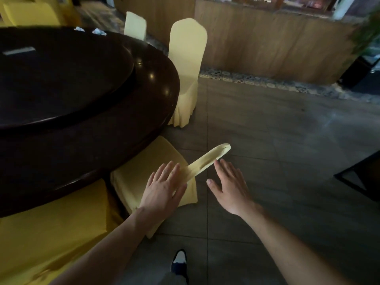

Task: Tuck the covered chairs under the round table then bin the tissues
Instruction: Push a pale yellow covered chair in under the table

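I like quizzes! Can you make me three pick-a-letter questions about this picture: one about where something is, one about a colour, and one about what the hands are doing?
1. Where do the crumpled white tissues lie?
A. on the grey floor
B. on the dark round wooden table, far edge
C. on a chair seat

2. What colour are the fabric chair covers?
A. pale yellow
B. red
C. blue

3. How is the left hand?
A. clenched in a fist
B. flat, fingers straight, on the near chair's back
C. holding a tissue

Answers: 1 B, both sit near the table's rim; 2 A, every cover is yellow; 3 B, its fingers lie spread.
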